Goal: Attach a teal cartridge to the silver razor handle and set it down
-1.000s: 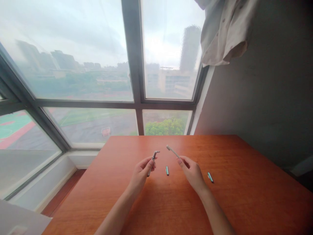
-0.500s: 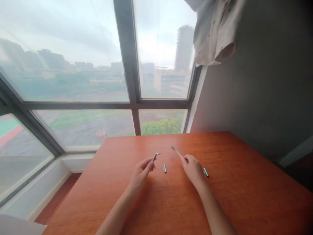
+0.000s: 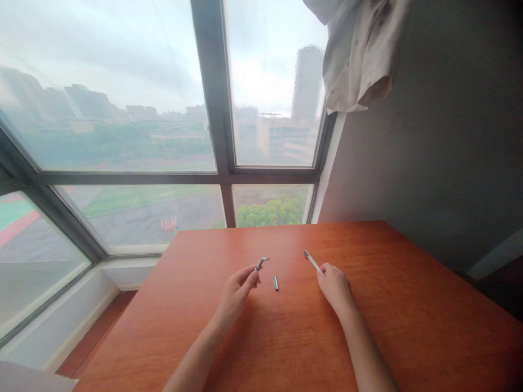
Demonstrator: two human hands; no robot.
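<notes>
My left hand is closed around a small grey metal tool whose bent tip sticks up past my fingers. My right hand is closed on a thin pale stick-like piece that points away and to the left, low over the orange-brown wooden table. Between my hands a short teal and silver cylinder lies on the table. A second such cylinder seen earlier is hidden behind my right hand.
The table stands in a corner, with a large window ahead and a grey wall on the right. A pale garment hangs at the upper right. The floor drops away left of the table.
My right hand has moved to the right with the thin piece and lowered it towards the table, covering the second cylinder. My left hand has stayed nearly still.
</notes>
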